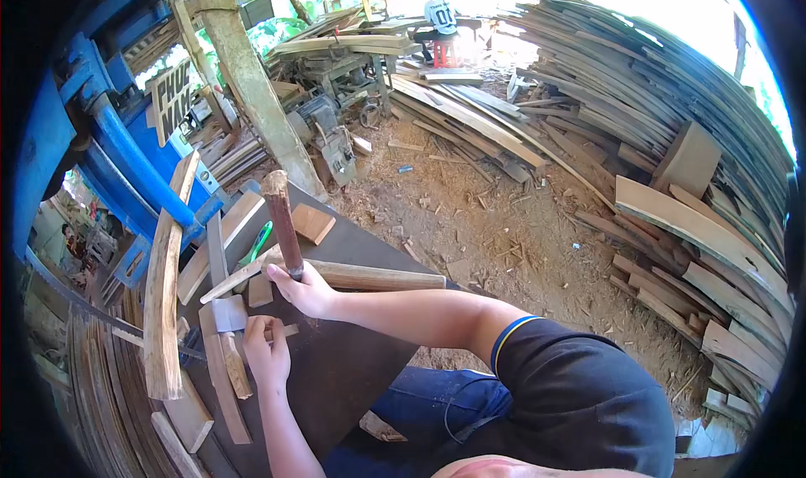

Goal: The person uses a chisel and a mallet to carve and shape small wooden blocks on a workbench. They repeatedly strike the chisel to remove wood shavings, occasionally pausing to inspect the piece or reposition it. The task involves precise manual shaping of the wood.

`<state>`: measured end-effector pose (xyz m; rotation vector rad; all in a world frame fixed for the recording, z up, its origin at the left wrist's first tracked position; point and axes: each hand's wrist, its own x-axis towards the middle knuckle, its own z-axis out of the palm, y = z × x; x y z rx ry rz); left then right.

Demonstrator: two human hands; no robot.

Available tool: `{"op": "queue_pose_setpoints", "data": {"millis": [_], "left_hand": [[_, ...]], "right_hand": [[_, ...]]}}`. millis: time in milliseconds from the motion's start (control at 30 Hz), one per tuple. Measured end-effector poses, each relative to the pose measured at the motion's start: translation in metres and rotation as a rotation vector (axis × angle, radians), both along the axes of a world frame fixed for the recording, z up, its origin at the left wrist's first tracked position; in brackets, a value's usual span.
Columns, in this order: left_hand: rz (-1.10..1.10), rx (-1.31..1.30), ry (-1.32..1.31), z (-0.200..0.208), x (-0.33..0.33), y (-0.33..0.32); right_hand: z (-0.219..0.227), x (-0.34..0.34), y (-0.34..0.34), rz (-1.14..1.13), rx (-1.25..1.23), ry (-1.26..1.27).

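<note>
My right hand [306, 291] is closed around the lower end of a round, reddish-brown wooden stick [285, 226] that stands nearly upright. Lower left, my left hand [267, 350] has its fingers curled beside a broad flat grey metal blade [227, 315]. A short wooden end [290, 330] pokes out past those fingers, apparently the blade tool's handle. Under the blade lie a long narrow board [223, 377] and a shorter rough wood piece [236, 367]. Beyond my right wrist a long rounded timber [378, 276] crosses the dark tabletop [344, 360].
A small wood block [313, 223] and a green-handled tool [262, 241] lie on the table. A blue machine [126, 159] with a curved timber [168, 276] against it stands left. Stacked planks [621, 91] fill the right. A person [439, 14] sits on a red stool far off.
</note>
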<state>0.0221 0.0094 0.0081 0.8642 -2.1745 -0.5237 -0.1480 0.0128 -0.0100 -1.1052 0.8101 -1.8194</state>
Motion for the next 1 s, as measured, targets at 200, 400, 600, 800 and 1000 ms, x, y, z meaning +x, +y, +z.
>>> {"op": "queue_pose_setpoints", "data": {"millis": [200,400,600,800,1000], "left_hand": [[0.009,-0.052,-0.021,0.005,0.001,0.004],[0.033,-0.038,-0.020,0.000,0.003,0.004],[0.077,-0.021,0.026,-0.002,0.000,-0.003],[0.093,-0.104,0.080,-0.010,0.004,-0.011],[0.127,-0.105,0.062,-0.014,0.008,-0.012]], "right_hand": [[0.006,0.000,0.004,0.017,0.013,0.001],[0.006,0.000,0.006,0.014,0.033,0.012],[0.001,-0.004,0.000,-0.008,0.042,0.099],[0.004,-0.006,0.006,-0.028,0.055,0.214],[0.013,0.001,0.020,0.004,0.016,0.294]]}}
